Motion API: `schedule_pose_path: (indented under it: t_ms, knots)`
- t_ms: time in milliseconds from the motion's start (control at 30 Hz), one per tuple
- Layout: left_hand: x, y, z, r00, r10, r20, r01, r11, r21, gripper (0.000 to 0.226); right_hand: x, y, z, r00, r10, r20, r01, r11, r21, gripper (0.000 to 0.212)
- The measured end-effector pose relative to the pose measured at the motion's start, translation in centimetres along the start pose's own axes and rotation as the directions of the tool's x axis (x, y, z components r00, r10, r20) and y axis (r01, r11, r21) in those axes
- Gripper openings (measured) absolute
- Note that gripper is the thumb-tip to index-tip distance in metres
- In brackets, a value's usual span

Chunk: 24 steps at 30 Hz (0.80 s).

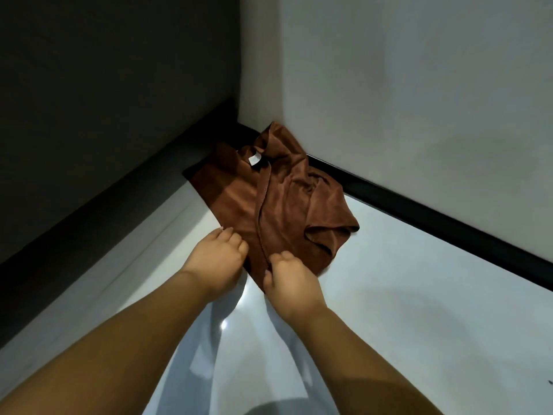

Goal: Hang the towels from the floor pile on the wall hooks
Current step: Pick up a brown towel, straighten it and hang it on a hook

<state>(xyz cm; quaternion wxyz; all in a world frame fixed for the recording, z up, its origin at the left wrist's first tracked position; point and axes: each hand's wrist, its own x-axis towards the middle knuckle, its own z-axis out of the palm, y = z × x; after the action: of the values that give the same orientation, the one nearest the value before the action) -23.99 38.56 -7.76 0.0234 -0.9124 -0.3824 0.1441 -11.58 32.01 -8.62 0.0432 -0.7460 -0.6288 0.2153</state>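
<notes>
Left hand (pixel 220 259) fingers curled onto the near-left edge of the brown towel pile (pixel 269 199), gripping the fabric. Right hand (pixel 291 281) fingers also curled, pinching the near corner of the pile just right of the left hand. Both hands close together, forearms coming in from the near edge. Towels lie crumpled on the glossy pale floor (pixel 404 310), pushed into the far corner where the dark wall (pixel 104 85) on the left meets the white wall (pixel 419 85) on the right. Small white tag (pixel 255 159) shows on the far part of the pile. Black baseboard (pixel 434 217) runs along the foot of the white wall, touching the pile's far side.
</notes>
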Motion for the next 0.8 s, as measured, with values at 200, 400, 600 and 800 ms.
schedule_pose_path:
  t_ms: [200, 400, 600, 800]
  knots:
    - [2.8, -1.4, -0.3, 0.999, -0.049, -0.009, 0.049, 0.998, 0.037, 0.042, 2.4, 0.3, 1.4, 0.995, 0.087, -0.057, -0.091, 0.993, -0.077, 0.037]
    - [3.3, -0.8, 0.4, 1.0, -0.008, 0.012, 0.008, 0.999, 0.052, 0.04, 3.0, 0.7, 1.6, 0.994, 0.079, -0.077, -0.085, 0.993, -0.076, 0.038]
    - [2.9, -1.3, -0.5, 1.0, 0.004, 0.003, -0.005, 0.997, 0.077, 0.042, 3.1, 1.2, 0.6, 0.946, 0.321, -0.055, -0.278, 0.884, 0.377, 0.015]
    - [1.9, -0.5, -2.8, 0.995, -0.014, -0.098, 0.01, 0.999, -0.04, 0.041, 1.4, 1.0, -3.4, 0.87, 0.493, 0.024, -0.32, 0.527, 0.787, 0.022]
